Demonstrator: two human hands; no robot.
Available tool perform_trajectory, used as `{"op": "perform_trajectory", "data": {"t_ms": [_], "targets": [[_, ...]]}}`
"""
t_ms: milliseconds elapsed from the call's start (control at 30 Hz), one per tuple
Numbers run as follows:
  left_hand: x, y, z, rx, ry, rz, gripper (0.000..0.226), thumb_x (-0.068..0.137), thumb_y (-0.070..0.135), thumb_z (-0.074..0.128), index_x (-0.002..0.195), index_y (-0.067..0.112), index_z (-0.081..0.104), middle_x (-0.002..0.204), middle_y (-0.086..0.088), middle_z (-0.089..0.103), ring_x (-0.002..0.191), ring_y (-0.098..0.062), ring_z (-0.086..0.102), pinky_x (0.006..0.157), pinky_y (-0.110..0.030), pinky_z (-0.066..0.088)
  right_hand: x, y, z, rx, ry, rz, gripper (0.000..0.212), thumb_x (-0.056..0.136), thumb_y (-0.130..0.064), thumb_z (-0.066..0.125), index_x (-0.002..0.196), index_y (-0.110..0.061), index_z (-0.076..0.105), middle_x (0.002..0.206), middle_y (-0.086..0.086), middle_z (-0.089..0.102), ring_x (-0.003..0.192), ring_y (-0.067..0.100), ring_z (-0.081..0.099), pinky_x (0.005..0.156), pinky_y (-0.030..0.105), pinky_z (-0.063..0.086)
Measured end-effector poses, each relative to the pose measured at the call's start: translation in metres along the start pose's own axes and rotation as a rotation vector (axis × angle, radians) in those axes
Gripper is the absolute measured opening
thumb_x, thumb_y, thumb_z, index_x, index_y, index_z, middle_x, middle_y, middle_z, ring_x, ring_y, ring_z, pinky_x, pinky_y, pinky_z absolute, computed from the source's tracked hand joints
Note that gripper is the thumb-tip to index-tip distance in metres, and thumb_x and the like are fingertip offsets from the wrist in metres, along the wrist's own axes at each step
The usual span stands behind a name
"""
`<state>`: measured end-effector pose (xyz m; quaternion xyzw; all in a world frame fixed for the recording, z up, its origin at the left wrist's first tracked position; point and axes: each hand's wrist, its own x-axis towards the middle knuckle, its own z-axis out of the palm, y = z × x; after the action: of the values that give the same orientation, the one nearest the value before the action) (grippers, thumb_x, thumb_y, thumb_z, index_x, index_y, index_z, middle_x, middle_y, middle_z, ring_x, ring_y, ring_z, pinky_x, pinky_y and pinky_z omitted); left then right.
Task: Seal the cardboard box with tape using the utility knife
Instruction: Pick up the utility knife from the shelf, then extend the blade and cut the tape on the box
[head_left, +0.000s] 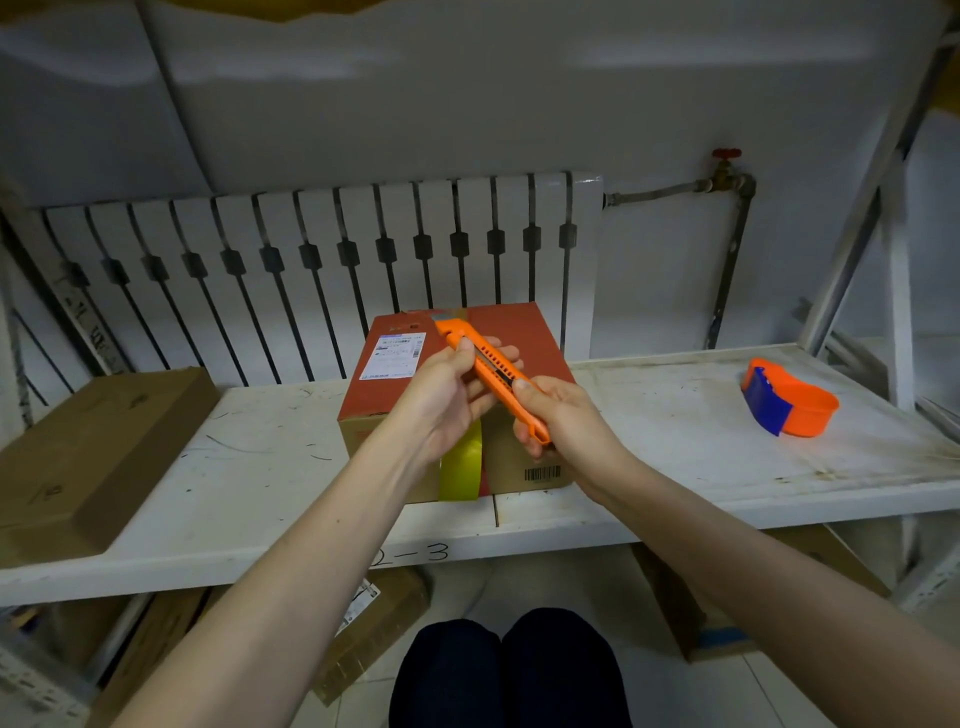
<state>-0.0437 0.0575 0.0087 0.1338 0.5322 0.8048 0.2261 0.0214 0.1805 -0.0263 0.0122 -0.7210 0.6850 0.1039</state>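
A cardboard box (524, 332) with a red top and a white shipping label stands in the middle of the white shelf. A strip of yellow tape (460, 467) runs down its front face. Above the box I hold an orange utility knife (493, 374) with both hands. My left hand (447, 400) grips its front half, and my right hand (561, 415) grips its rear end with the thumb on the black slider. No blade shows at the tip. An orange and blue tape dispenser (787, 397) lies on the shelf at the right.
A flat brown carton (88, 457) lies on the white shelf (675, 457) at the left. A white radiator (322, 270) stands behind the shelf, with a pipe and red valve (727, 171) to its right. More cartons sit on the floor below. My knees show at the bottom.
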Motion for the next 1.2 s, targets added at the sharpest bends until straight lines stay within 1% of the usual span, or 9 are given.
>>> {"op": "perform_trajectory", "data": {"t_ms": [233, 333, 400, 533, 667, 833, 933, 1067, 1200], "targets": [[0.001, 0.001, 0.003, 0.090, -0.010, 0.010, 0.029, 0.102, 0.020, 0.032, 0.098, 0.008, 0.058, 0.098, -0.010, 0.068, 0.089, -0.021, 0.065, 0.083, -0.035, 0.050, 0.009, -0.009, -0.002, 0.122, -0.234, 0.116, 0.025, 0.100, -0.024, 0.041, 0.097, -0.007, 0.058, 0.074, 0.008, 0.066, 0.058, 0.014, 0.065, 0.056, 0.023, 0.054], [-0.001, 0.000, 0.010, 0.161, -0.029, 0.021, 0.028, 0.102, 0.020, 0.033, 0.101, 0.007, 0.057, 0.098, -0.011, 0.067, 0.057, -0.014, 0.064, 0.053, -0.027, 0.052, 0.014, -0.011, -0.001, 0.039, -0.186, 0.009, 0.025, 0.100, -0.021, 0.039, 0.095, -0.005, 0.058, 0.075, 0.006, 0.063, 0.056, 0.009, 0.062, 0.058, 0.020, 0.052], [-0.001, 0.001, 0.012, 0.128, -0.034, 0.017, 0.028, 0.102, 0.019, 0.032, 0.103, 0.005, 0.056, 0.100, -0.012, 0.067, 0.050, -0.011, 0.063, 0.043, -0.023, 0.049, 0.013, -0.010, -0.004, 0.048, -0.193, -0.011, 0.024, 0.100, -0.022, 0.038, 0.097, -0.006, 0.056, 0.071, 0.003, 0.062, 0.055, 0.008, 0.060, 0.057, 0.021, 0.051], [0.001, -0.002, 0.007, 0.050, -0.003, 0.006, 0.029, 0.102, 0.020, 0.031, 0.098, 0.008, 0.058, 0.096, -0.009, 0.069, 0.077, -0.017, 0.062, 0.065, -0.026, 0.051, 0.006, -0.011, -0.010, 0.156, -0.348, 0.063, 0.020, 0.101, -0.016, 0.035, 0.100, -0.006, 0.052, 0.071, 0.005, 0.060, 0.056, 0.010, 0.060, 0.054, 0.020, 0.052], [0.002, -0.002, 0.010, 0.070, 0.018, 0.013, 0.029, 0.103, 0.020, 0.030, 0.099, 0.008, 0.057, 0.095, -0.008, 0.069, 0.088, -0.018, 0.065, 0.081, -0.031, 0.049, 0.005, -0.009, -0.008, 0.008, -0.254, 0.000, 0.020, 0.102, -0.017, 0.035, 0.092, -0.010, 0.051, 0.068, 0.004, 0.054, 0.049, 0.007, 0.054, 0.050, 0.019, 0.048], [-0.002, 0.002, 0.013, 0.146, -0.023, 0.013, 0.029, 0.103, 0.021, 0.031, 0.098, 0.009, 0.057, 0.095, -0.007, 0.069, 0.084, -0.016, 0.065, 0.071, -0.027, 0.055, -0.001, -0.005, -0.003, 0.000, -0.141, -0.025, 0.018, 0.102, -0.022, 0.036, 0.095, -0.014, 0.050, 0.065, 0.004, 0.053, 0.047, 0.008, 0.051, 0.048, 0.021, 0.046], [-0.005, 0.001, 0.013, 0.157, -0.038, 0.003, 0.028, 0.102, 0.019, 0.032, 0.098, 0.008, 0.058, 0.096, -0.009, 0.069, 0.084, -0.017, 0.065, 0.078, -0.031, 0.050, -0.004, -0.005, -0.003, -0.020, -0.106, -0.022, 0.024, 0.101, -0.030, 0.036, 0.088, -0.017, 0.052, 0.061, 0.002, 0.054, 0.046, 0.009, 0.050, 0.047, 0.022, 0.044], [-0.007, 0.001, 0.009, 0.146, -0.042, -0.026, 0.027, 0.102, 0.017, 0.033, 0.099, 0.007, 0.058, 0.099, -0.011, 0.068, 0.089, -0.020, 0.065, 0.081, -0.032, 0.049, 0.000, -0.006, -0.010, -0.011, -0.226, 0.068, 0.026, 0.101, -0.030, 0.036, 0.090, -0.013, 0.052, 0.062, 0.000, 0.057, 0.048, 0.009, 0.054, 0.050, 0.023, 0.046], [-0.004, 0.006, 0.011, 0.222, -0.045, -0.039, 0.028, 0.102, 0.018, 0.035, 0.108, 0.006, 0.059, 0.104, -0.010, 0.068, 0.098, -0.020, 0.064, 0.090, -0.034, 0.049, 0.003, -0.012, -0.016, 0.055, -0.331, 0.127, 0.023, 0.100, -0.021, 0.038, 0.100, -0.005, 0.055, 0.082, 0.007, 0.063, 0.066, 0.014, 0.066, 0.063, 0.022, 0.055]]}}
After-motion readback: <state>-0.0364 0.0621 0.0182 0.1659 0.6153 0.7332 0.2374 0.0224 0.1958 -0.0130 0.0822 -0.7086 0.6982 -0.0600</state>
